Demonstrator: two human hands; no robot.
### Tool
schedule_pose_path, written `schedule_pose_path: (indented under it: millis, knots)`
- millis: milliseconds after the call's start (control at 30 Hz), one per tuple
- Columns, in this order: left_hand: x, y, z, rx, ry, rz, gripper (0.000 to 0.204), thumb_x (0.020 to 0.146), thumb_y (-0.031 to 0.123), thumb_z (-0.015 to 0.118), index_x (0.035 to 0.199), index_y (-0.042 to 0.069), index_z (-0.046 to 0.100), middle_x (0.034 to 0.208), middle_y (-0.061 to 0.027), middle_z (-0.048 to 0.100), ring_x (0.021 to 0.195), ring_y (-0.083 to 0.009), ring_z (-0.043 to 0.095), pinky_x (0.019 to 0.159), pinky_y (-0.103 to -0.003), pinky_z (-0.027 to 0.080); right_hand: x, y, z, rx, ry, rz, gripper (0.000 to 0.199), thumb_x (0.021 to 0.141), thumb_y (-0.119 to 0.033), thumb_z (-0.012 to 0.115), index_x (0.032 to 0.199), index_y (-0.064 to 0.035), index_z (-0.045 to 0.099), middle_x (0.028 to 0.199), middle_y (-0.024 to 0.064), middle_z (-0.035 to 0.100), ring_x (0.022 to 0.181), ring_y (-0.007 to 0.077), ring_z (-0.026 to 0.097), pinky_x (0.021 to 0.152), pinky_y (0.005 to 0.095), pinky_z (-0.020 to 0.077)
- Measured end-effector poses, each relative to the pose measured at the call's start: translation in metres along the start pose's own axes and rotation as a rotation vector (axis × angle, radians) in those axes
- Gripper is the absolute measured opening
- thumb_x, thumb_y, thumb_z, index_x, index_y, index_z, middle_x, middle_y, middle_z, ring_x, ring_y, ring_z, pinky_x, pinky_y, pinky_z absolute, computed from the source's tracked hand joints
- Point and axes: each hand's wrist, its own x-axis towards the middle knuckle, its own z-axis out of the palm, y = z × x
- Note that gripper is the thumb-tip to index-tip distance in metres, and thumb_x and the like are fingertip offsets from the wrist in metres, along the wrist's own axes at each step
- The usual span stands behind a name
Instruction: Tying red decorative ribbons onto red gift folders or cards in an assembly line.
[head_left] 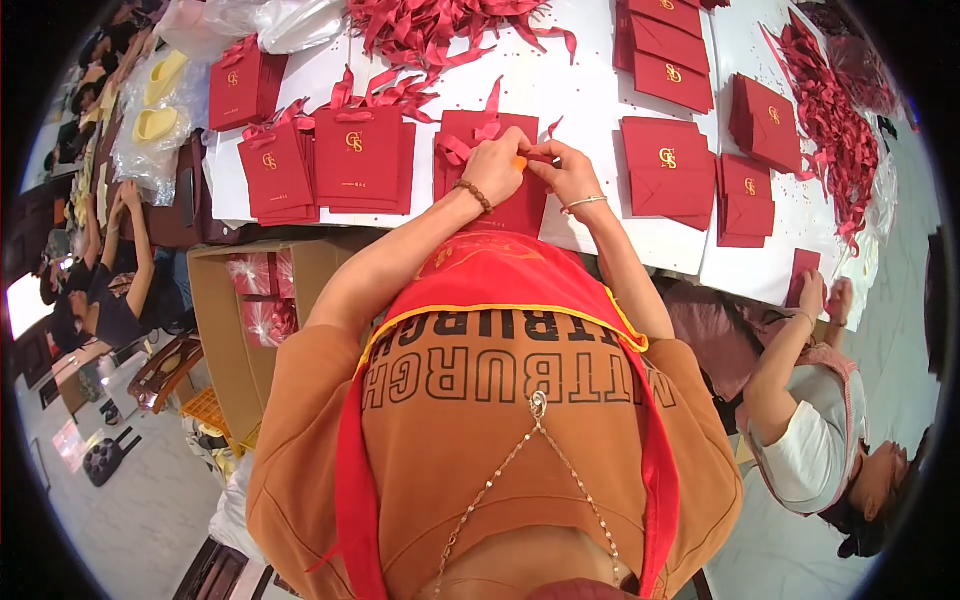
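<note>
A dark red paper gift bag [518, 208] lies flat at the table's front edge, in front of my body. Over its upper part, my left hand [497, 168] and my right hand [572, 178] meet with fingertips pinched together. Between them they grip a red ribbon [488, 130], whose loop and loose end stick up past my knuckles. The exact spot where the ribbon passes into the bag is hidden by my fingers. Something small and orange shows on a finger of my left hand. Finished-looking bags with ribbon handles [357, 160] lie just left of my left hand.
Stacks of red bags without visible ribbons [665, 165] lie to the right. Heaps of loose red ribbon [430, 30] cover the far middle and the right end [825, 120]. A cardboard box [225, 340] stands below the table's left edge. A co-worker [810, 420] handles a red piece at right.
</note>
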Motion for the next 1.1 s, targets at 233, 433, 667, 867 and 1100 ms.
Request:
schedule_pose_path:
  millis: [233,433,667,867,1100]
  knots:
    - [-0.005,-0.007,-0.015,-0.616,-0.222,-0.225,0.023,0.073,0.006,0.057,0.095,0.004,0.05,0.069,-0.0158,0.06,0.062,-0.0271,0.06,0.056,-0.035,0.046,0.001,0.006,-0.001,0.015,-0.021,0.035,0.02,0.08,-0.01,0.058,0.099,-0.0027,0.059,0.081,0.0039,0.06,0.066,0.0081,0.054,0.054,0.0223,0.0459]
    - [0.003,0.006,-0.02,0.232,-0.098,0.057,0.029,0.073,0.021,0.061,0.099,0.01,0.053,0.073,-0.0085,0.061,0.064,-0.0268,0.059,0.058,-0.038,0.044,0.001,0.014,0.008,-0.133,0.098,-0.306,0.018,0.075,-0.007,0.06,0.093,-0.0041,0.061,0.085,0.012,0.06,0.075,0.0245,0.059,0.066,0.0313,0.0461]
    - [0.036,-0.012,-0.054,0.242,-0.353,0.071,0.026,0.075,0.028,0.057,0.078,0.003,0.064,0.069,-0.0077,0.06,0.064,-0.0169,0.056,0.061,-0.028,0.043,-0.015,0.0,0.014,-0.334,0.22,-0.586,0.017,0.075,-0.005,0.059,0.092,-0.0067,0.06,0.079,0.0119,0.056,0.071,0.0295,0.056,0.062,0.0342,0.0458]
    - [0.056,0.001,-0.062,-0.017,-0.823,-0.036,0.021,0.071,0.02,0.056,0.078,0.003,0.065,0.067,-0.0051,0.062,0.064,-0.0126,0.054,0.059,-0.025,0.041,-0.019,-0.005,0.018,-0.412,0.254,-0.697,0.017,0.075,-0.004,0.06,0.091,-0.0059,0.06,0.078,0.0102,0.056,0.068,0.0273,0.057,0.058,0.0324,0.0458]
    - [0.057,-0.033,-0.034,-0.3,-0.265,-0.142,0.018,0.075,0.017,0.056,0.079,0.001,0.065,0.063,-0.0013,0.059,0.063,-0.0108,0.053,0.057,-0.023,0.041,-0.023,-0.013,0.021,-0.345,0.253,-0.736,0.012,0.073,-0.004,0.06,0.085,-0.0054,0.057,0.074,0.0112,0.053,0.069,0.0292,0.055,0.058,0.0356,0.045]
